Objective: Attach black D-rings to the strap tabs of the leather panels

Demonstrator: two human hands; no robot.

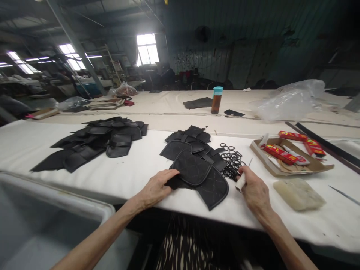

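My left hand (157,185) lies flat with fingers stretched out, its fingertips on the near edge of a black patterned leather piece (192,168). That piece tops a stack of similar black pieces (194,150) in the middle of the white table (135,168). My right hand (253,187) is closed around a small white tube-like object (241,183), right beside a heap of small black rings (232,161).
A second pile of black pieces (95,144) lies to the left. A cardboard tray (292,165) with red tubes (278,153) sits right, a pale block (299,193) before it. A brown bottle (216,99) and plastic bag (289,99) stand behind. A grey bin (50,221) is lower left.
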